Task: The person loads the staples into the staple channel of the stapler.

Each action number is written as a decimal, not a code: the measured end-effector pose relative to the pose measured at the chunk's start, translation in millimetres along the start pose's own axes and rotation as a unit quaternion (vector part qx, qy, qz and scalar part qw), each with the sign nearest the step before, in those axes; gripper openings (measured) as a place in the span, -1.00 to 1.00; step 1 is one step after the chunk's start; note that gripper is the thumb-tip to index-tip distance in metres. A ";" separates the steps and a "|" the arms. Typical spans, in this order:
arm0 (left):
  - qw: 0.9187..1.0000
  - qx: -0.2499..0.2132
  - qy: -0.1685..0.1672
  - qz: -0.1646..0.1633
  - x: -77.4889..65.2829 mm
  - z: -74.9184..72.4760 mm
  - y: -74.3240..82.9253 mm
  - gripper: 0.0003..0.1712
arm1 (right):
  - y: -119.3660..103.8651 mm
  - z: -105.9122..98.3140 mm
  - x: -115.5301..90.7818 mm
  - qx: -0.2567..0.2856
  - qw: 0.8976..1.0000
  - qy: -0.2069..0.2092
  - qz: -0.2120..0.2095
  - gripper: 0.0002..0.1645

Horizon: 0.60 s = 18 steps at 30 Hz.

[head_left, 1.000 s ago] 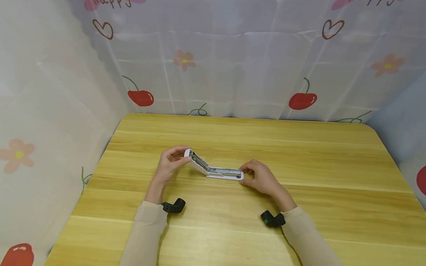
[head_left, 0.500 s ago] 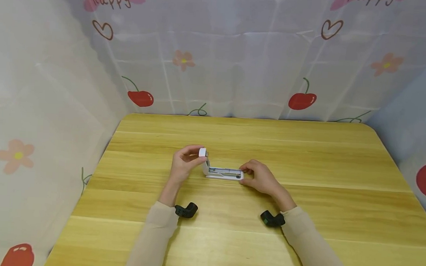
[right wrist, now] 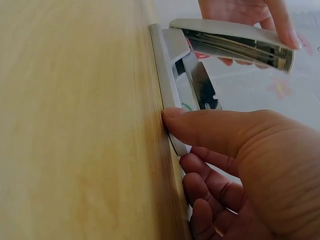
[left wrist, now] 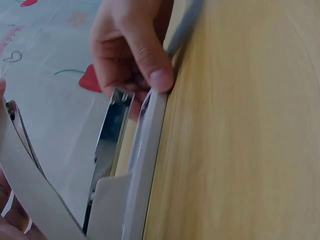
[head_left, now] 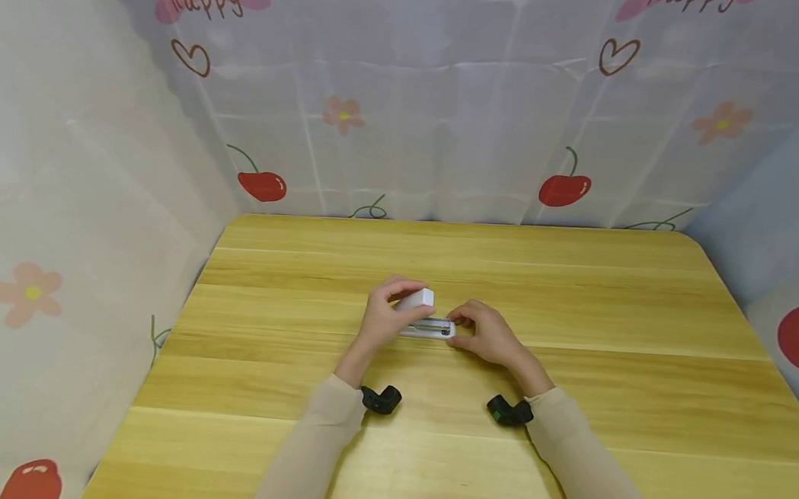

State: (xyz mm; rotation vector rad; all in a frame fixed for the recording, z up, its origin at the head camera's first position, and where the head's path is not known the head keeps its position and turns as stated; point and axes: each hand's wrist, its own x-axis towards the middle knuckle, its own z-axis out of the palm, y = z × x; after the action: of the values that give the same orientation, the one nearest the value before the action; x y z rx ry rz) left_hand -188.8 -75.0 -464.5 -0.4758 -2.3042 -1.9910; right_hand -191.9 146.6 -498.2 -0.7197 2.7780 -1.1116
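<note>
Stapler [head_left: 429, 324] mid-counter [head_left: 574, 306], base flat on the wood, pinched at its front end by right hand [head_left: 486, 336], while left hand [head_left: 387, 314] grips the raised top arm [head_left: 415, 299], tilted partway above the base.

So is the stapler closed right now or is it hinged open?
Open: the stapler top arm is lifted off the base, a gap showing in the right wrist view, held by the left hand.

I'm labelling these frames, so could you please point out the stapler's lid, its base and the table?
lid [right wrist: 235, 37], right wrist view, its grey side
base [right wrist: 162, 80], right wrist view, its edge
table [head_left: 575, 291], head view, bare wood
</note>
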 end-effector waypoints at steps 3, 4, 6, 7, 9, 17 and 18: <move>0.999 0.037 -0.016 -0.013 0.8 9.4 -0.7 -0.58 | 0.8 -0.2 -0.6 0.002 1.000 0.000 -0.004 -0.61; 0.998 0.053 -0.021 -0.016 1.0 12.1 -1.2 -0.58 | 0.9 -0.4 -0.6 0.002 1.000 0.000 -0.006 -0.61; 0.996 0.085 -0.030 -0.020 1.4 17.2 -2.3 -0.57 | 1.2 -0.7 -0.7 0.002 1.000 -0.001 -0.008 -0.62; 0.994 0.100 -0.035 -0.021 1.3 19.5 -2.8 -0.56 | 1.2 -0.8 -0.7 0.002 1.000 -0.001 -0.008 -0.62; 0.990 0.131 -0.041 -0.021 0.9 23.6 -3.6 -0.56 | 1.5 -0.7 -0.5 0.000 1.000 -0.004 -0.008 -0.63; 0.969 0.244 -0.047 -0.007 0.1 33.8 -6.6 -0.59 | 0.7 -1.3 -0.8 -0.008 1.000 -0.012 0.000 -0.66; 0.966 0.254 -0.048 -0.007 -0.1 34.5 -6.8 -0.59 | 0.5 -1.6 -1.0 -0.008 1.000 -0.012 -0.001 -0.66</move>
State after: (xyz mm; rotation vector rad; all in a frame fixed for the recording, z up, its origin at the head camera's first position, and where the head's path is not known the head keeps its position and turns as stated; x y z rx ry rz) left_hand -185.2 -42.2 -476.8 -0.5162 -2.7416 -1.3183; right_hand -191.6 148.4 -497.5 -0.7338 2.7705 -1.0753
